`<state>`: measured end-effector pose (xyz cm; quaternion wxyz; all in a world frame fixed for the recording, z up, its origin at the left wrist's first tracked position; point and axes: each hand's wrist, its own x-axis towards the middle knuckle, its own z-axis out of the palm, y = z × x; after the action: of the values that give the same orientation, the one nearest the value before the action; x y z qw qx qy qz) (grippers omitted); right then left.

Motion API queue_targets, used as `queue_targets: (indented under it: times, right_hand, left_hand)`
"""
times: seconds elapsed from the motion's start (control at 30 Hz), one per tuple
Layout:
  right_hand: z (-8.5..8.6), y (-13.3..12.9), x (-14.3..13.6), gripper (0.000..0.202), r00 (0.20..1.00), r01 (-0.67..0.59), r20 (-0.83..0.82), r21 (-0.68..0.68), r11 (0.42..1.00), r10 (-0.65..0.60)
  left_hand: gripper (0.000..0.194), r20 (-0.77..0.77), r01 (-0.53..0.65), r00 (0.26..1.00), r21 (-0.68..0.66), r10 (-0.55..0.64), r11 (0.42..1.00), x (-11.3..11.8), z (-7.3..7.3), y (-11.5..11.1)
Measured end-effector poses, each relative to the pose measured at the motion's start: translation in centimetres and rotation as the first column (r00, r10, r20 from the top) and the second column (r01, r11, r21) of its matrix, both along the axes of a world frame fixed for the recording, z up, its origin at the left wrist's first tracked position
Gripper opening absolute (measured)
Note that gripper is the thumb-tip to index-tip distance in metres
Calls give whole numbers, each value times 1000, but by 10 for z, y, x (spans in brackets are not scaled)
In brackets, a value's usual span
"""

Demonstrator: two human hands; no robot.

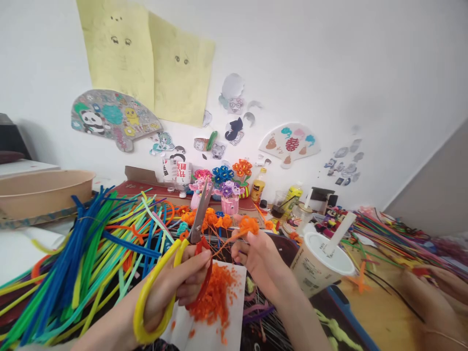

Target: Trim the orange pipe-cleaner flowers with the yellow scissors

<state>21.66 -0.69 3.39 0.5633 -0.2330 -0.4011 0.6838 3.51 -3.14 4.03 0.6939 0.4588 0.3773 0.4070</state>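
My left hand [185, 278] is closed around scissors [199, 224] with yellow and red handles. Their blades point upward, slightly parted. Its thumb and forefinger also seem to pinch the thin stem of an orange pipe-cleaner flower [248, 225]. My right hand [261, 256] grips that flower at its head, with the fingers curled behind it. Under both hands, a heap of orange fuzz clippings [215, 297] lies on a white sheet [234, 336]. Just behind the blades are more orange flowers [210, 218] on wire stems.
Bundles of coloured pipe cleaners [87, 243] cover the left side. A lidded paper cup [314, 268] with a thick straw stands close to my right forearm. Small potted flowers [230, 202] and bottles [259, 185] line the back. Another person's hands [427, 287] are at the right.
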Motion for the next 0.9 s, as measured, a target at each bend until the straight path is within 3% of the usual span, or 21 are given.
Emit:
queue_targets:
  times: [0.13,0.27,0.43,0.67,0.77,0.9]
  right_hand:
    - [4,0,3,21,996,28,78,70,997,-33]
    - [6,-1,1,19,984,114,126,111,987,-127]
    - [5,-3,-2,23,981,140,113,136,981,-156]
    - [-1,-7,-11,10,980,157,90,214,964,-180]
    - [-1,-9,-13,8,948,267,101,267,926,-303]
    - [-1,-7,-11,11,836,489,73,351,799,-544]
  left_hand:
    - [51,25,14,1000,-15,-13,1000,1,-1,1]
    - [51,30,-28,999,45,26,999,2,-5,2]
    - [48,16,-72,997,107,70,992,2,-6,2]
    - [51,-24,-7,1000,40,8,999,5,-3,-4]
    - [52,-70,-5,998,52,9,999,6,-6,-2]
    - [54,-216,-108,964,208,153,972,3,-15,3]
